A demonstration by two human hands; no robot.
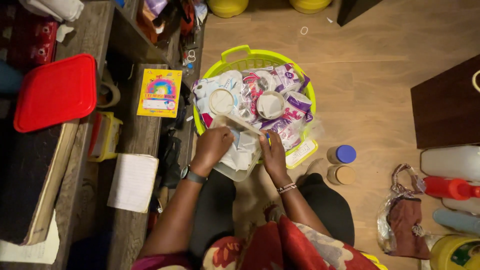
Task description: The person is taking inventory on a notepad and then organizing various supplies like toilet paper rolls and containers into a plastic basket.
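Red lid (pixel 56 91), yellow booklet (pixel 160 93), open notepad (pixel 133 181) — two small jars (pixel 342 164), red-capped bottle (pixel 450 187), bagged cloth (pixel 404 219)

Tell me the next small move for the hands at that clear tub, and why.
Probably press the lid down flat. The left hand and right hand grip the clear tub, white material inside, its lid tilted up over the green basket.

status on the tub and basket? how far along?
Done: the green basket already looks full of wrapped packs. In hand: left hand and right hand both grip the clear tub, white paper inside. Left: two small jars sit untouched on the floor.
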